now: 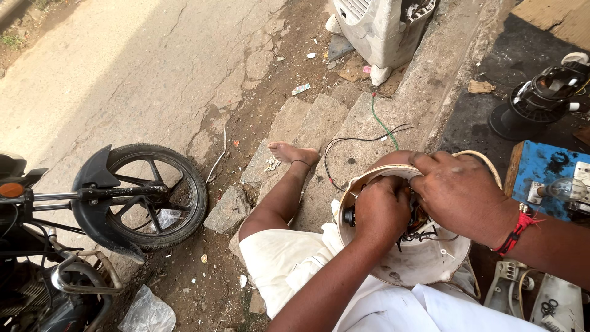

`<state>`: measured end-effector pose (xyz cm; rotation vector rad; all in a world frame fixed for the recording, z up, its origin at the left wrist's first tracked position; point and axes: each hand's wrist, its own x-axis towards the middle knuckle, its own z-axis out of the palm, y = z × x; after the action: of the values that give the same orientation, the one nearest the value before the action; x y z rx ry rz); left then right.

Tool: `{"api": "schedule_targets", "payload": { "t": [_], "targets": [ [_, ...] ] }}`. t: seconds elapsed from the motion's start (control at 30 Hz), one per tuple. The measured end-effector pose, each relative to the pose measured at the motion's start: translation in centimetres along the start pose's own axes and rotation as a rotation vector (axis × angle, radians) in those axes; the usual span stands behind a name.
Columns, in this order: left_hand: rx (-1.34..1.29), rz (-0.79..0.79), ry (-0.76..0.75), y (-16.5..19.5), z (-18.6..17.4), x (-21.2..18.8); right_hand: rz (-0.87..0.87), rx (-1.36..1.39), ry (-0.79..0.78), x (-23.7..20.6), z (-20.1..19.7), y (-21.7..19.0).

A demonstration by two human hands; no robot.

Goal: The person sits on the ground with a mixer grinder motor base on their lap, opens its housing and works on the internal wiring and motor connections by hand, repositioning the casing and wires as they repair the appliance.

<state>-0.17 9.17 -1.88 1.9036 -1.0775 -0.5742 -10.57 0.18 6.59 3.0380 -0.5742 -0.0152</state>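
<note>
A round cream-coloured fan motor housing [424,261] rests on my lap, tilted toward me, with copper windings and dark wires inside. My left hand [381,209] is curled inside the housing, its fingers closed on the motor parts near a black shaft end. My right hand [458,190] grips the housing's upper rim, fingers hooked over the edge; a red thread band sits on that wrist. What the fingers hold inside the housing is hidden.
My bare leg and foot [292,152] stretch over stone steps [319,123]. A motorcycle front wheel [153,195] stands at left. Loose black and green wires [375,132] lie on the step. A blue box [541,178], a black fan base [541,98] and a white cooler [381,31] surround me.
</note>
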Motion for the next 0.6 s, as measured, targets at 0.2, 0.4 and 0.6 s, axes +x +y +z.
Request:
{"api": "schedule_targets", "payload": {
  "t": [0.2,0.4,0.6],
  "targets": [
    [0.010,0.016,0.012,-0.18,-0.01,0.08,0.006,0.028,0.023,-0.05,0.03,-0.16],
    [0.017,-0.008,-0.030,-0.16,-0.03,0.11,-0.019,0.070,0.102,-0.54,0.12,-0.10],
    [0.017,0.000,-0.034,-0.04,-0.14,0.17,-0.037,0.063,0.107,-0.64,-0.02,-0.04]
  ]
}}
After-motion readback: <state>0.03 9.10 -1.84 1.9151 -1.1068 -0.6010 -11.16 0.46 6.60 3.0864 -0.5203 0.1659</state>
